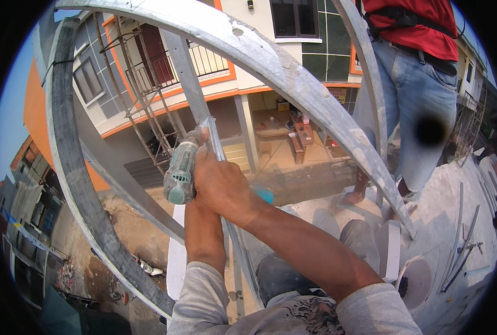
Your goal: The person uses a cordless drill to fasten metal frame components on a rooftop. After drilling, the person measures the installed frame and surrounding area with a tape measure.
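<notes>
My right hand [223, 184] is closed around a dusty grey-green cordless drill [181, 176], its rear end toward me and its front end pointing up and away at a metal joint. Behind the right wrist, my left forearm [203, 237] reaches up to the same spot. The left hand's fingers are mostly hidden by the right hand, so its grip does not show clearly. Just beyond the drill stands a grey metal channel [188, 78], meeting another shiny metal channel [217, 142] that runs down past my hands toward my lap.
A large pale metal channel [293, 72] arcs overhead; a darker one [64, 111] curves down the left. At right a person in jeans [421, 89] stands barefoot on the concrete ledge [427, 218]. A bucket [416, 282] and loose rods [460, 240] lie nearby. Left, the ground drops far below.
</notes>
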Tool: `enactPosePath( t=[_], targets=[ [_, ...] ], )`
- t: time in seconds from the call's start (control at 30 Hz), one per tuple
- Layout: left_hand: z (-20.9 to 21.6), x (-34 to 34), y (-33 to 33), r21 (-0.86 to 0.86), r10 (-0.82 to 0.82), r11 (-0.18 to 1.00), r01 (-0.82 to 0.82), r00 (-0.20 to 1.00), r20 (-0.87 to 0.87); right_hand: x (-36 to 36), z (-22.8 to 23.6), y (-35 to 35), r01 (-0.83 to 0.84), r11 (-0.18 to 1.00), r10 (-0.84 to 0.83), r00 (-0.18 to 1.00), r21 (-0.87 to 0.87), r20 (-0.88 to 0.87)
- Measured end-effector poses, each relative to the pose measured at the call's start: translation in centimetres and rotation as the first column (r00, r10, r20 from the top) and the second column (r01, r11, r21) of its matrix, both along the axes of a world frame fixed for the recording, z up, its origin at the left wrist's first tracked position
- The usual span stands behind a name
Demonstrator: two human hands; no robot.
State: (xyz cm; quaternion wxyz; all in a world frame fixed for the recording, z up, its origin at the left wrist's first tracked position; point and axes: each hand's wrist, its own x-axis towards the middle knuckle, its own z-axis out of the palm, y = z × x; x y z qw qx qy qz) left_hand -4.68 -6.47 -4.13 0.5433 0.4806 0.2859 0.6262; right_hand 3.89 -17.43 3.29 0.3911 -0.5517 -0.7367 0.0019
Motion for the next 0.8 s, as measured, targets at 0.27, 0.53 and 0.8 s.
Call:
enactPosePath(
  t=[0.27,0.53,0.8],
  targets=[
    [-0.17,-0.14,0.00,0.002,0.012,1.000,-0.012,1.000,0.002,-0.06,0.22,-0.20,0.018,1.000,-0.018,1.000,-0.016,0.007],
    [-0.30,-0.45,0.19,0.003,0.023,1.000,-0.023,1.000,0.006,-0.16,0.01,-0.11,0.036,0.999,-0.035,0.999,-0.012,0.021],
    [-0.52,-0.82,0.35,0.005,0.030,1.000,-0.030,1.000,0.008,0.03,-0.04,-0.27,0.037,0.999,-0.036,0.998,-0.005,0.048]
  ],
)
